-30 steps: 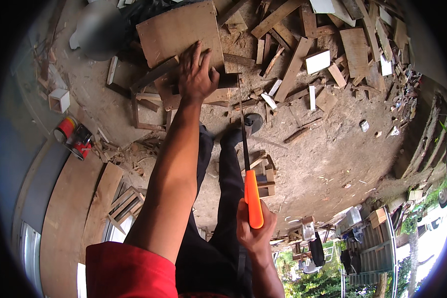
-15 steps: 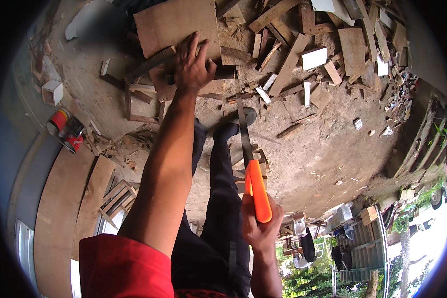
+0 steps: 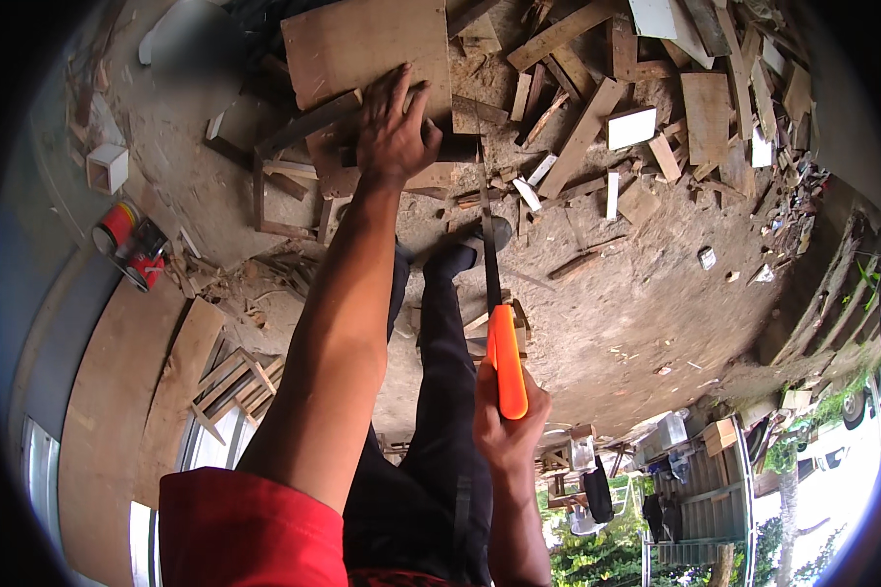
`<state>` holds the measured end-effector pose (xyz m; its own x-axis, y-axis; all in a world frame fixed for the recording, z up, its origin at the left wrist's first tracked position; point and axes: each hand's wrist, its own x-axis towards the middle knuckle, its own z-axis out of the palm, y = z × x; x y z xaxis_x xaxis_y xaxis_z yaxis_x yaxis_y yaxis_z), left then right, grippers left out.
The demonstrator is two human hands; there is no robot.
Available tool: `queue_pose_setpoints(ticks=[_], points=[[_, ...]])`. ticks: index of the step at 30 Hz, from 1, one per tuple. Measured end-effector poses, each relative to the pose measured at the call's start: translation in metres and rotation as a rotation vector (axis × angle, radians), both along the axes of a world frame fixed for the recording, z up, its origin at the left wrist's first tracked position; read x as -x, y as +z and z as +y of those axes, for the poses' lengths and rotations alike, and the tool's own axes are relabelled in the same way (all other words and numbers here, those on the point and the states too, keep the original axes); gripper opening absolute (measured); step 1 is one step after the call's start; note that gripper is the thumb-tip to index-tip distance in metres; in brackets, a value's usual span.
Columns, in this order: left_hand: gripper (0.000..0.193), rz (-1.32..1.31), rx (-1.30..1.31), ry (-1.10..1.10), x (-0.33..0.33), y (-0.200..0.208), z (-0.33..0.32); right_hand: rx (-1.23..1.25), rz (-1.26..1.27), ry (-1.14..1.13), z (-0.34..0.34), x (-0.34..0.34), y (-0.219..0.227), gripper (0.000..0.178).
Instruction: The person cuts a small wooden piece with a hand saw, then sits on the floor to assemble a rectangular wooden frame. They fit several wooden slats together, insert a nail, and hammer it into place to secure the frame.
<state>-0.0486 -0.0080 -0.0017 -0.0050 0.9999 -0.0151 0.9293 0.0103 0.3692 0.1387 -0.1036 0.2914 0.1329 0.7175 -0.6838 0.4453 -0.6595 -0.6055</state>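
Note:
My left hand (image 3: pixel 394 137) lies with fingers spread on a brown board (image 3: pixel 362 44) and the dark wooden piece beside it, pressing from above. My right hand (image 3: pixel 511 421) is wrapped round the orange handle of a handsaw (image 3: pixel 506 357). Its long dark blade points away from me, and the far end meets the wood just right of my left hand. A narrow dark strip of wood (image 3: pixel 458 149) shows there beside the blade. Whether the teeth are inside a cut is too small to tell.
Wood offcuts (image 3: pixel 578 137) lie heaped at the far right, with white pieces (image 3: pixel 631 128) among them. Cans (image 3: pixel 117 225) stand at the left near long boards (image 3: pixel 117 382). My shoes (image 3: pixel 450 260) are on the dirt floor close to the blade. A small wooden frame (image 3: pixel 240 391) lies lower left.
The handsaw and my right hand have moved slightly forward, away from me. My left hand stays on the board. The whole view has shifted a little.

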Motion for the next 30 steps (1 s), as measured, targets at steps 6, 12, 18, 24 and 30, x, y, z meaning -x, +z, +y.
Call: queue_pose_setpoints(ticks=[6, 12, 18, 24, 30], points=[[0.054, 0.003, 0.014, -0.005, 0.0, -0.002, -0.001, 0.085, 0.027, -0.077, 0.026, 0.007, -0.045, 0.022], [0.036, 0.047, 0.26, 0.031, -0.005, 0.008, 0.001, 0.099, 0.056, -0.081, 0.005, -0.001, 0.006, 0.021], [0.028, -0.012, 0.174, 0.082, -0.006, -0.01, -0.013, 0.108, -0.003, -0.021, 0.011, 0.003, 0.016, 0.017], [0.019, -0.041, 0.139, 0.03, -0.008, -0.002, -0.007, 0.055, -0.008, -0.023, 0.014, -0.006, -0.012, 0.017], [0.02, -0.019, 0.166, 0.045, -0.006, -0.001, -0.009, 0.04, 0.0, -0.028, -0.008, -0.002, 0.0, 0.016]])
